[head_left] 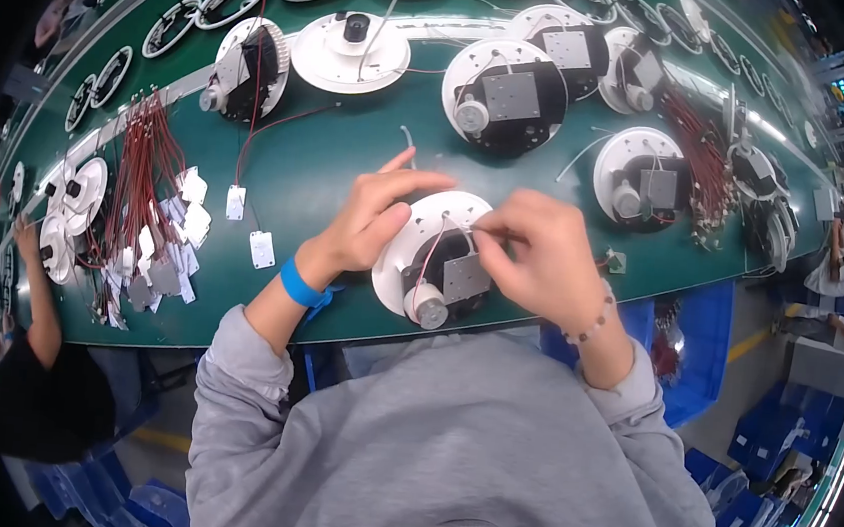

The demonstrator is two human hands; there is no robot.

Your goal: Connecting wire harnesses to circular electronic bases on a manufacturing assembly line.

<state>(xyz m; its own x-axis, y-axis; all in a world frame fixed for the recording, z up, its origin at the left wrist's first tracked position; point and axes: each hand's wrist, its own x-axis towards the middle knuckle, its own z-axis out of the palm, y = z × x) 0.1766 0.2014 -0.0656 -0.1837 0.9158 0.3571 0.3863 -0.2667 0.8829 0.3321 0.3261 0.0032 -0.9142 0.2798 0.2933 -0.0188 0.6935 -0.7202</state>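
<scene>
Gripping white round assembly (423, 226) – left hand (370, 221) at rim, right hand (533, 258) pinching wire (473, 230), motor (428, 307) facing wearer

white round base (423, 226): smooth matt plastic | square plate (465, 276): dull grey metal | counter (330, 170): green, slightly glossy | sweatshirt (446, 446): soft grey cloth | wristband (300, 285): blue, smooth

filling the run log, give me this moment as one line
left hand steadies white round assembly | right hand pinches thin wire on it | green belt
</scene>
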